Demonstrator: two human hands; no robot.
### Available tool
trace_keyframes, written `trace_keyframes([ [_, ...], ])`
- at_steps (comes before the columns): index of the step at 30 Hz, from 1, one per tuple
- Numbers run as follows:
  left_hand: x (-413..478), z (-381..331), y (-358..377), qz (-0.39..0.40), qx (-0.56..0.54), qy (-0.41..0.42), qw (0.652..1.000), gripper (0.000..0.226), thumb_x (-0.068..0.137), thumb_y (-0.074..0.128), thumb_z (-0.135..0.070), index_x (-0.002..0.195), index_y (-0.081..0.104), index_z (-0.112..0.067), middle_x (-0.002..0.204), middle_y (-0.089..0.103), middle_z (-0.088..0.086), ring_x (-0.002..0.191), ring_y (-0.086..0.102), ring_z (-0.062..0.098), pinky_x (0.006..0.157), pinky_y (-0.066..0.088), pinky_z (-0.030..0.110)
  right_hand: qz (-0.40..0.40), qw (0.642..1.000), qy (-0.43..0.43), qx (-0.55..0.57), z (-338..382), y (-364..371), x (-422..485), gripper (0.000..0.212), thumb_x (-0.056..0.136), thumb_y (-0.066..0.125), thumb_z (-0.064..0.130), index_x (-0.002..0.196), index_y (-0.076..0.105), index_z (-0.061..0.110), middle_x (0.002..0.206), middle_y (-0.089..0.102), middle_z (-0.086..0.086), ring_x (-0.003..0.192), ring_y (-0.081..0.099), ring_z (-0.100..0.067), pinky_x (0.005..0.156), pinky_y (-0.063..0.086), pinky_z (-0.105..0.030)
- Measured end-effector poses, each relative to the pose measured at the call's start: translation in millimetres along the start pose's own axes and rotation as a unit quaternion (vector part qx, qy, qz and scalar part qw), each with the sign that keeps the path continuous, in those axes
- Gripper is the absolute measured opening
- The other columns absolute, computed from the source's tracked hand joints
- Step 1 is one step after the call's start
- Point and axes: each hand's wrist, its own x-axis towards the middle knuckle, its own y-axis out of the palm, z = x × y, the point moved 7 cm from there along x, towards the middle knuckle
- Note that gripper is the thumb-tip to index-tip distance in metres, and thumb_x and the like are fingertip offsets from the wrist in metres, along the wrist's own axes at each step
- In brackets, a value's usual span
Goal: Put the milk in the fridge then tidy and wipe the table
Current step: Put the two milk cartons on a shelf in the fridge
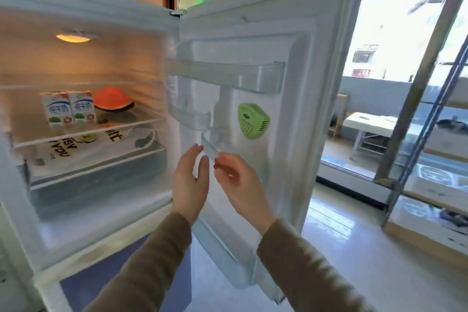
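Observation:
The white fridge (83, 233) stands open in front of me, its door (306, 99) swung out to the right. Two white and blue milk cartons (67, 108) stand side by side on the middle glass shelf, at its left. My left hand (188, 182) is raised in front of the hinge side, fingers straight and holding nothing. My right hand (240, 182) hovers just right of it, before the door's inner shelves, fingers loosely bent and empty. The table is not in view.
A cut watermelon (112, 100) sits beside the cartons. A white printed bag (83, 147) lies on the shelf below. A green deodoriser (253, 120) hangs on the door's inside. To the right are a metal rack (415, 109) with boxes, and the pale floor (354, 261).

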Motion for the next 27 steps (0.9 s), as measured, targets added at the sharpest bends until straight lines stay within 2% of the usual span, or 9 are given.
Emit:
trace_keyframes([
  [2, -13.3, -20.1, 14.0, 0.011, -0.014, 0.025, 1.000, 0.031, 0.094, 0.047, -0.013, 0.124, 0.055, -0.009, 0.132, 0.053, 0.005, 0.124, 0.047, 0.017, 0.098, 0.028, 0.014, -0.034, 0.999, -0.021, 0.002, 4.5, -23.7, -10.5, 0.021, 0.087, 0.057, 0.005, 0.107, 0.060, 0.011, 0.099, 0.064, 0.001, 0.082, 0.061, 0.011, 0.079, 0.046, -0.007],
  [5, -26.2, -43.8, 35.7, 0.054, -0.002, 0.067, 0.996, 0.030, 0.095, 0.045, -0.012, 0.123, 0.056, -0.009, 0.133, 0.053, 0.006, 0.126, 0.047, 0.019, 0.100, 0.028, 0.013, -0.093, 0.994, -0.052, 0.025, 13.5, -55.8, -23.7, 0.020, 0.086, 0.057, 0.007, 0.093, 0.061, 0.025, 0.093, 0.067, -0.001, 0.083, 0.066, -0.003, 0.077, 0.052, -0.015],
  [8, -35.2, -52.5, 58.5, 0.124, 0.050, 0.070, 0.989, 0.037, 0.095, 0.045, -0.021, 0.130, 0.050, -0.013, 0.138, 0.050, 0.006, 0.130, 0.043, 0.019, 0.107, 0.028, 0.023, -0.188, 0.977, -0.094, 0.042, 26.0, -93.5, -36.8, 0.018, 0.085, 0.059, 0.003, 0.089, 0.062, 0.021, 0.082, 0.065, 0.002, 0.073, 0.063, 0.004, 0.070, 0.048, -0.009],
  [11, -40.1, -53.3, 70.4, 0.161, 0.101, 0.064, 0.980, 0.040, 0.095, 0.044, -0.025, 0.133, 0.047, -0.012, 0.142, 0.044, 0.008, 0.136, 0.034, 0.019, 0.112, 0.023, 0.029, -0.311, 0.939, -0.137, 0.042, 35.4, -129.5, -46.6, 0.020, 0.083, 0.060, 0.019, 0.088, 0.058, 0.039, 0.088, 0.060, 0.012, 0.082, 0.058, 0.002, 0.077, 0.047, -0.012],
  [13, -41.0, -54.4, 73.5, 0.175, 0.124, 0.056, 0.975, 0.040, 0.096, 0.042, -0.026, 0.134, 0.046, -0.012, 0.144, 0.041, 0.007, 0.138, 0.031, 0.018, 0.113, 0.020, 0.031, -0.360, 0.924, -0.119, 0.050, 30.9, -146.5, -46.8, 0.026, 0.084, 0.059, 0.018, 0.097, 0.055, 0.039, 0.100, 0.059, 0.013, 0.096, 0.056, -0.002, 0.088, 0.044, -0.013],
  [17, -41.1, -54.8, 73.4, 0.185, 0.146, 0.052, 0.970, 0.041, 0.097, 0.040, -0.028, 0.134, 0.045, -0.014, 0.146, 0.040, 0.006, 0.138, 0.031, 0.018, 0.114, 0.020, 0.033, -0.324, 0.944, 0.034, 0.044, 6.9, -161.0, -30.5, 0.047, 0.091, 0.052, 0.022, 0.136, 0.038, 0.016, 0.141, 0.042, -0.001, 0.129, 0.039, -0.012, 0.103, 0.031, -0.020],
  [19, -41.7, -52.7, 71.4, 0.189, 0.152, 0.048, 0.969, 0.041, 0.097, 0.039, -0.029, 0.135, 0.044, -0.015, 0.147, 0.038, 0.005, 0.138, 0.031, 0.019, 0.115, 0.020, 0.034, -0.270, 0.960, 0.071, 0.039, -1.8, -157.4, -23.2, 0.051, 0.095, 0.043, 0.029, 0.141, 0.029, 0.014, 0.146, 0.036, 0.000, 0.130, 0.033, -0.006, 0.101, 0.026, -0.018],
  [24, -42.1, -48.4, 57.9, 0.173, 0.150, 0.036, 0.973, 0.044, 0.095, 0.042, -0.033, 0.136, 0.042, -0.017, 0.149, 0.035, 0.003, 0.137, 0.032, 0.019, 0.115, 0.020, 0.033, -0.267, 0.961, 0.070, 0.029, -7.5, -155.0, -22.0, 0.035, 0.097, 0.039, 0.023, 0.126, 0.050, 0.008, 0.114, 0.059, -0.004, 0.107, 0.053, -0.016, 0.092, 0.039, -0.022],
  [27, -43.4, -43.8, 42.5, 0.150, 0.129, 0.030, 0.980, 0.050, 0.092, 0.048, -0.035, 0.138, 0.040, -0.019, 0.149, 0.033, 0.005, 0.140, 0.027, 0.019, 0.115, 0.021, 0.034, -0.284, 0.958, 0.041, 0.021, -2.4, -148.0, -26.7, 0.026, 0.096, 0.041, 0.017, 0.111, 0.060, 0.008, 0.092, 0.059, 0.003, 0.090, 0.054, -0.013, 0.079, 0.041, -0.015],
])
